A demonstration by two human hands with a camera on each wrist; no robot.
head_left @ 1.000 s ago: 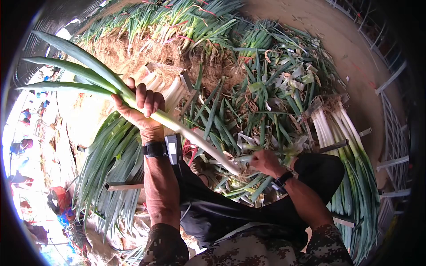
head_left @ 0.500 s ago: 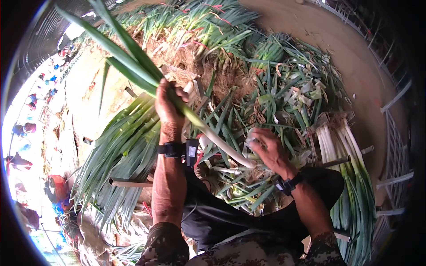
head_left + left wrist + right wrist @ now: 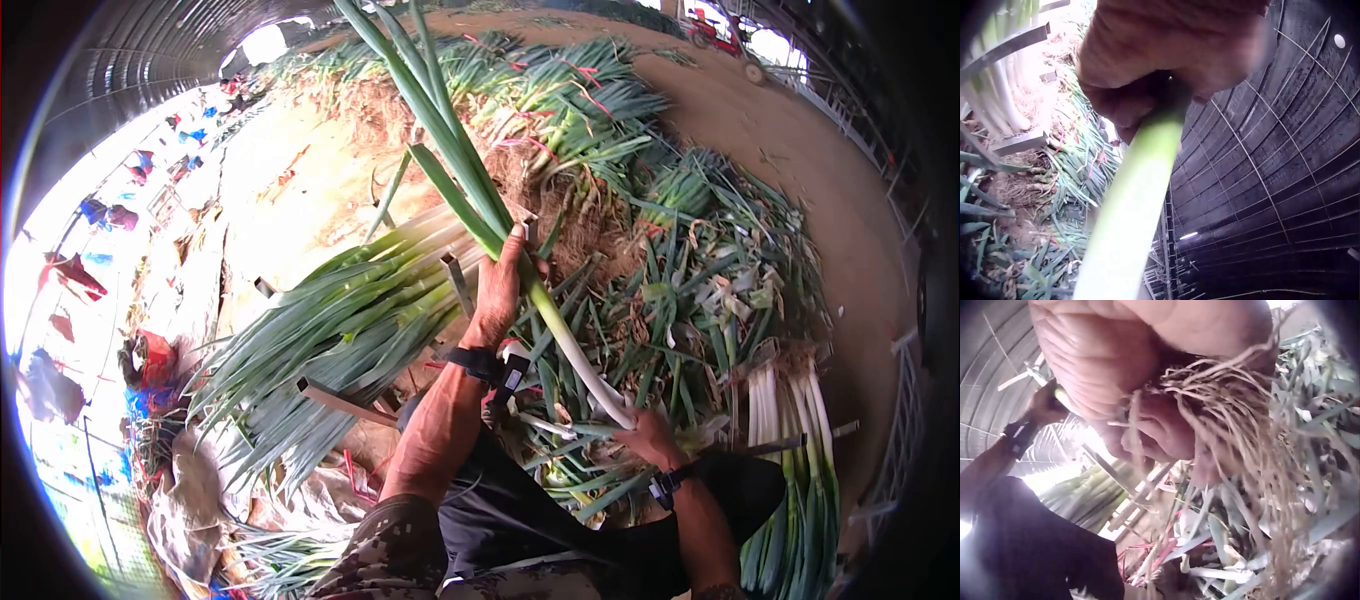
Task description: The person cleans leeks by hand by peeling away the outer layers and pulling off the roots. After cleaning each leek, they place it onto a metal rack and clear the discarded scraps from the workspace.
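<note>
A long green onion (image 3: 570, 345) slants across the head view, its green leaves up and its white root end low on the right. My left hand (image 3: 500, 285) grips it where the leaves meet the stalk. In the left wrist view the pale stalk (image 3: 1129, 219) runs down out of that hand's curled fingers. My right hand (image 3: 650, 440) holds the root end. Stringy roots (image 3: 1235, 431) hang out of the right fist in the right wrist view, hiding part of the fingers.
Many green onions (image 3: 330, 310) lie across a metal rack (image 3: 345, 400) on the left. Another bunch (image 3: 790, 500) rests on bars at the right. Loose leaves and peelings (image 3: 690, 300) are heaped ahead, with red-tied bundles (image 3: 590, 120) behind them.
The head view has shifted. My left hand has swung the green onion more upright. My right hand, earlier beside the root end with a pale scrap in its fingers, now holds the root end.
</note>
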